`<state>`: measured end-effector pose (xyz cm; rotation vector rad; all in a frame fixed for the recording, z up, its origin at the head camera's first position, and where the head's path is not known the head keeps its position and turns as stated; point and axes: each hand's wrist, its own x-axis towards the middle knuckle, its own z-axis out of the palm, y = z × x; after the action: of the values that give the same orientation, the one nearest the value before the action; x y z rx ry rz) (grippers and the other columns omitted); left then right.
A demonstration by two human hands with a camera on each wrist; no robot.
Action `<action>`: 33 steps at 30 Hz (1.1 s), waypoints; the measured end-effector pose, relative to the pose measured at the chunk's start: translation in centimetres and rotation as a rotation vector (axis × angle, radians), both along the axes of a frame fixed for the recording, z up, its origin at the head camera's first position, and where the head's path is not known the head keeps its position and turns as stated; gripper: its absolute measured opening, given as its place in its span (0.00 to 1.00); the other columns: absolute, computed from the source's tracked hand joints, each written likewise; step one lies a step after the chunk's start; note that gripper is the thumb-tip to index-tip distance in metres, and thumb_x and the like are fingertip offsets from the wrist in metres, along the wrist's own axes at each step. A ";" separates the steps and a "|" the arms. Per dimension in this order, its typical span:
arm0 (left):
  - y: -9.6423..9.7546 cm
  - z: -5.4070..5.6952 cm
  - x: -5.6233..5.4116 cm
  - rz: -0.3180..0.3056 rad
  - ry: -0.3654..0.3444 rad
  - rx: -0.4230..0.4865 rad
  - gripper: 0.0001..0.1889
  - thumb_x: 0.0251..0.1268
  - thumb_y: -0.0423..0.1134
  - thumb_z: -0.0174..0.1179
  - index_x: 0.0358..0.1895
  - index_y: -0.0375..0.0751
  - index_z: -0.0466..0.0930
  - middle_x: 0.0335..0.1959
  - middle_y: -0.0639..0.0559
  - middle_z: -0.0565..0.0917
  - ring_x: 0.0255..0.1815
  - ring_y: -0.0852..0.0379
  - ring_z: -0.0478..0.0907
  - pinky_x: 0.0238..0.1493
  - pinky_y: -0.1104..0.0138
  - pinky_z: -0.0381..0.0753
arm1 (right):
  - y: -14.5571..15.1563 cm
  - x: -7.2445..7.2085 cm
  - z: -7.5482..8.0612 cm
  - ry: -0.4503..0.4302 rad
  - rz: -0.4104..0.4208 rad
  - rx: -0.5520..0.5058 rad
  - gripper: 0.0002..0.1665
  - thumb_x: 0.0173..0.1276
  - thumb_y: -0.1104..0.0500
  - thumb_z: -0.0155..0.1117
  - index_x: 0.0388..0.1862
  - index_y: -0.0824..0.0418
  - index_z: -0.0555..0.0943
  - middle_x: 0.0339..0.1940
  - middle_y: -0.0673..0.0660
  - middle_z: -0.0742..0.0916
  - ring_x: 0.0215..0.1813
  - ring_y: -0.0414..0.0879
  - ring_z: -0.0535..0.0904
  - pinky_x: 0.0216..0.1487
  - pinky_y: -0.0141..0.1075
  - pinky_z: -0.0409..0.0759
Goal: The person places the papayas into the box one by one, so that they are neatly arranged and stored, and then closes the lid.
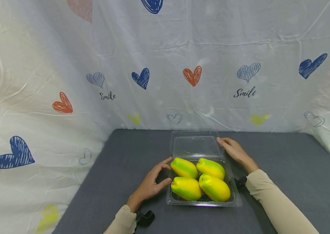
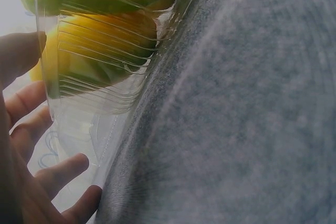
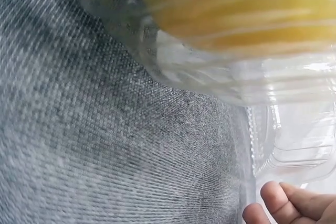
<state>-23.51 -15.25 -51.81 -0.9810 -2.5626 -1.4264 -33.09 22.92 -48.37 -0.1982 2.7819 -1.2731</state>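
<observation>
Several yellow-green fruits [image 1: 185,188], like papayas or mangoes, lie in two rows in a clear plastic clamshell box [image 1: 203,204]. Its hinged lid [image 1: 195,146] is folded back, away from the person. At the box's left side is my left hand [image 1: 150,183], fingers spread; in the left wrist view its thumb and some fingertips [image 2: 31,95] meet the rim. My right hand [image 1: 235,151] reaches along the right side, fingertips at the lid's right edge. In the right wrist view those fingertips [image 3: 275,195] are beside the lid; whether they touch it cannot be told.
A dark grey cloth [image 1: 135,152] covers the table under the box. Behind and to the left hangs a pale curtain [image 1: 165,45] printed with hearts and "Smile". Each wrist wears a black band with a camera [image 1: 145,218].
</observation>
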 end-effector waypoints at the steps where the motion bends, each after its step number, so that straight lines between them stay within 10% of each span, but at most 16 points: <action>1: 0.0 0.0 0.0 -0.002 0.002 0.001 0.16 0.74 0.44 0.61 0.60 0.52 0.70 0.82 0.57 0.61 0.83 0.50 0.56 0.77 0.37 0.58 | 0.0 0.0 0.0 0.001 0.000 -0.001 0.50 0.80 0.30 0.38 0.76 0.73 0.63 0.69 0.74 0.76 0.63 0.67 0.77 0.64 0.62 0.74; 33: 0.0 0.0 0.0 0.002 -0.027 0.011 0.16 0.74 0.44 0.62 0.59 0.53 0.70 0.82 0.59 0.60 0.84 0.51 0.55 0.78 0.37 0.55 | -0.2 1.0 1.8 0.133 -0.010 -0.136 0.42 0.82 0.38 0.46 0.77 0.70 0.60 0.70 0.73 0.72 0.71 0.68 0.68 0.70 0.64 0.67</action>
<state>-23.48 -15.25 -51.83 -0.9641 -2.5707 -1.4621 -32.06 22.70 -46.59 -0.2878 2.8080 -1.5064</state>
